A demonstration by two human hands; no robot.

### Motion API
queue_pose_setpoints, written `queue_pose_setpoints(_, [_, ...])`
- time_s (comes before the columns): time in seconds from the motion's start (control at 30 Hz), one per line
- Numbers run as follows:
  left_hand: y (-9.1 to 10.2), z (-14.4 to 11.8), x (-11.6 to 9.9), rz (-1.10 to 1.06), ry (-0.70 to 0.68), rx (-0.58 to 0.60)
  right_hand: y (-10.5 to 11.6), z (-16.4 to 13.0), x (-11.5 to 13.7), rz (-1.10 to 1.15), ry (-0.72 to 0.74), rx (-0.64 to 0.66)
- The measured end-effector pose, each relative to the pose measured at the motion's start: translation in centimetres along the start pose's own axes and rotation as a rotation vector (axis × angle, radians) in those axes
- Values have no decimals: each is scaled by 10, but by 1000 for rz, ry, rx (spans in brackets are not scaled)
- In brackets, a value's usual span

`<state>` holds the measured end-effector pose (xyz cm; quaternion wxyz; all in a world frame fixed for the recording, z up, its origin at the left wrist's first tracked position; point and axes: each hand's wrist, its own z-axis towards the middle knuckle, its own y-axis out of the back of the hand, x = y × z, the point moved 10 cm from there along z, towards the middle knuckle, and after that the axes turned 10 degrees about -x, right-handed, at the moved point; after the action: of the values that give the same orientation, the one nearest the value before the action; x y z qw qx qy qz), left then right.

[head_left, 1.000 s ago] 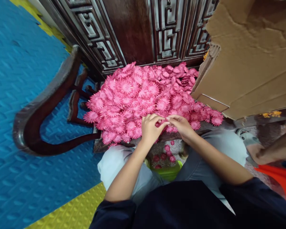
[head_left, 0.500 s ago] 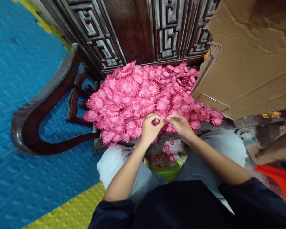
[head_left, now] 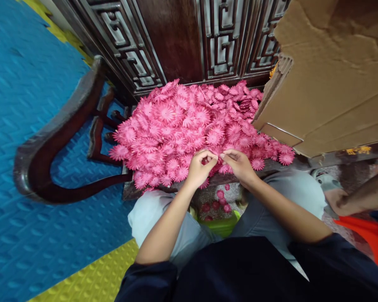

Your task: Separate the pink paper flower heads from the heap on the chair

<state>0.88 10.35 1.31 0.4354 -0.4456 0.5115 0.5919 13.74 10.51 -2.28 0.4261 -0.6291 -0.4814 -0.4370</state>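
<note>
So, only one view to go on, the head camera looking down over the person's lap. Both hands are up at the near edge of a big pile of pink flowers (head_left: pixel 192 126) heaped on the seat of a dark wooden chair (head_left: pixel 59 138). The left hand (head_left: pixel 199 168) is curled, thumb and fingertips pinched together on a small pink flower (head_left: pixel 205 160) that you can just see peeking out between them. The right hand (head_left: pixel 239 165) comes in from the other side, its fingertips bunched and pointing at the left ones, pretty much touching them right over that same flower. Can't really tell if the right one is gripping the flower too or just touching it.

That flower sits right at the front of the pile, just above the seat's edge. A few loose pink flowers (head_left: pixel 219 201) lie lower down between the knees, above something bright green (head_left: pixel 223 226). The person is in light grey trousers and dark sleeves.

Off to the right a big cardboard box (head_left: pixel 334 84) leans over the flowers, touching the pile's right side. Carved dark wood panels (head_left: pixel 182 37) stand behind. Blue foam mats (head_left: pixel 28 105) cover the floor on the left, with a yellow mat (head_left: pixel 97 277) near the knee. At the far right edge there's another person's arm (head_left: pixel 362 195) above something orange-red (head_left: pixel 368 239).
</note>
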Motion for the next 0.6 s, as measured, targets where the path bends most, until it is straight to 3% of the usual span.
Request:
queue_pose_setpoints(0.13, [1, 0, 2, -11, 28, -1, 0, 0, -1, -8, 21, 2])
queue_pose_setpoints(0.37, [1, -1, 23, -174, 212, -66, 0, -2, 6, -115, 128, 20])
queue_pose_setpoints(0.6, [1, 2, 28, -271, 254, -70, 0, -1, 6, -63, 66, 23])
